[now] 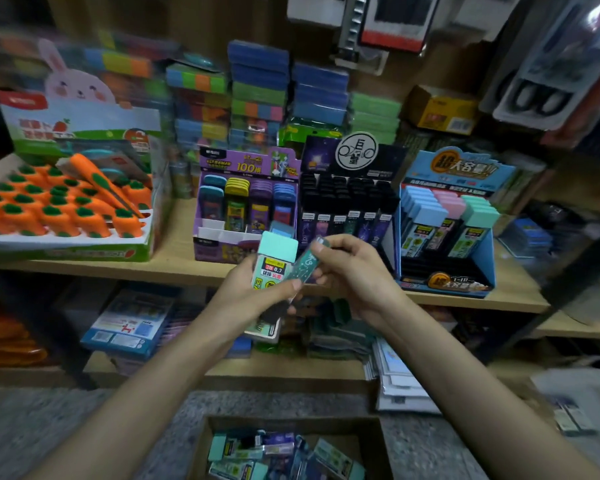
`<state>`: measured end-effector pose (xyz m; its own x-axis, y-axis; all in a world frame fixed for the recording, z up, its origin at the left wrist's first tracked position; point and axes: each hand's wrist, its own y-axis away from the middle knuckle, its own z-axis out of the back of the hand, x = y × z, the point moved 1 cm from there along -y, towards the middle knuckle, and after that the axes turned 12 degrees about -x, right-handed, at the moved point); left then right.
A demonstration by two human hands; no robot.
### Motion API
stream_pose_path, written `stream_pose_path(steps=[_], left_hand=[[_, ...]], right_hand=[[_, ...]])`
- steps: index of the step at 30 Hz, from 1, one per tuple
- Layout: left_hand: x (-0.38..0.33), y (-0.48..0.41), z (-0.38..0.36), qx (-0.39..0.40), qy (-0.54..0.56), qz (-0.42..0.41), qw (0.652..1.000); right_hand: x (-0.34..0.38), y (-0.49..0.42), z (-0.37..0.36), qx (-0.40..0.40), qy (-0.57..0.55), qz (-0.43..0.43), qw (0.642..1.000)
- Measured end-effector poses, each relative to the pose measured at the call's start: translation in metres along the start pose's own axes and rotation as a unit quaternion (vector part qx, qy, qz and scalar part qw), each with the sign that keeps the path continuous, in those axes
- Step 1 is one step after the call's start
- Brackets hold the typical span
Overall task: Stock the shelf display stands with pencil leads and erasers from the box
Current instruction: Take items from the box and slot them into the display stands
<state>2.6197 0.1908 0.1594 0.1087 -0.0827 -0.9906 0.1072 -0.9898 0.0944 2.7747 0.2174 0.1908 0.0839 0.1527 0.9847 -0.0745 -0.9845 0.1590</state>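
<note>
Head view: left fingers (282,287) clamp mint case (276,258), right fingers (330,247) pinch teal tube (304,267) (blurred)

Your bare forearms reach forward and converge at the middle. Your left hand (248,301) curls round a stack of lead cases (274,259), thumb laid across its front. Your right hand (355,271), just beside it, pinches a teal case (307,265) between thumb and fingertips.

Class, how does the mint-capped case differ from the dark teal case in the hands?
The mint-capped case is wider and paler; the dark teal case is slimmer. The mint-capped case stands nearly upright in the left hand; the dark teal case tilts in the right hand. Both are held.
</note>
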Motion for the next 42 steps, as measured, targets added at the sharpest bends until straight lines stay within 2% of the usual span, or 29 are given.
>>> stream_pose_path(steps=[4, 7, 11, 13, 15, 19, 22, 24, 26, 28, 30, 32, 36, 39, 42], left_hand=[[-0.003, -0.004, -0.001, -0.044, 0.026, 0.000, 0.999], [-0.005, -0.009, 0.001, -0.121, 0.023, -0.020, 0.992], [-0.008, -0.012, 0.001, -0.160, 0.050, -0.054, 0.984], [-0.011, -0.013, 0.000, -0.141, 0.035, -0.062, 0.987], [-0.012, -0.012, -0.003, -0.107, 0.020, -0.064, 0.992], [-0.009, -0.009, -0.008, -0.075, 0.007, -0.061, 0.995], [-0.004, -0.008, -0.008, -0.089, 0.005, -0.059, 0.994], [-0.003, -0.006, -0.008, -0.097, 0.021, -0.049, 0.994], [-0.003, -0.006, -0.006, -0.094, 0.050, -0.029, 0.994], [-0.004, -0.009, -0.004, -0.093, 0.059, -0.012, 0.994], [-0.005, -0.011, -0.001, -0.091, 0.063, -0.008, 0.994], [-0.004, -0.012, 0.000, -0.090, 0.067, -0.012, 0.994], [0.000, -0.016, 0.000, -0.105, 0.063, -0.009, 0.992], [0.004, -0.020, 0.000, -0.110, 0.053, -0.002, 0.993], [0.008, -0.022, 0.000, -0.108, 0.038, 0.002, 0.993]], right_hand=[[-0.004, -0.005, 0.025, -0.019, -0.073, -0.008, 0.997], [-0.012, -0.002, 0.036, 0.010, 0.009, 0.014, 1.000], [-0.014, 0.007, 0.031, 0.114, 0.101, 0.046, 0.987], [-0.011, 0.014, 0.027, 0.196, 0.142, 0.046, 0.969], [-0.007, 0.018, 0.025, 0.215, 0.157, 0.060, 0.962], [-0.001, 0.015, 0.020, 0.153, 0.178, 0.093, 0.968], [-0.004, 0.013, 0.016, 0.153, 0.194, 0.079, 0.966], [0.002, 0.008, 0.023, 0.136, 0.207, 0.098, 0.964], [0.015, -0.004, 0.035, 0.064, 0.192, 0.142, 0.969], [0.030, -0.022, 0.053, -0.046, 0.156, 0.191, 0.968], [0.036, -0.041, 0.067, -0.139, 0.147, 0.242, 0.949], [0.033, -0.059, 0.073, -0.186, 0.182, 0.283, 0.923], [0.015, -0.081, 0.074, -0.189, 0.264, 0.314, 0.892], [0.006, -0.087, 0.072, -0.179, 0.280, 0.310, 0.891], [0.011, -0.090, 0.072, -0.129, 0.288, 0.292, 0.903]])
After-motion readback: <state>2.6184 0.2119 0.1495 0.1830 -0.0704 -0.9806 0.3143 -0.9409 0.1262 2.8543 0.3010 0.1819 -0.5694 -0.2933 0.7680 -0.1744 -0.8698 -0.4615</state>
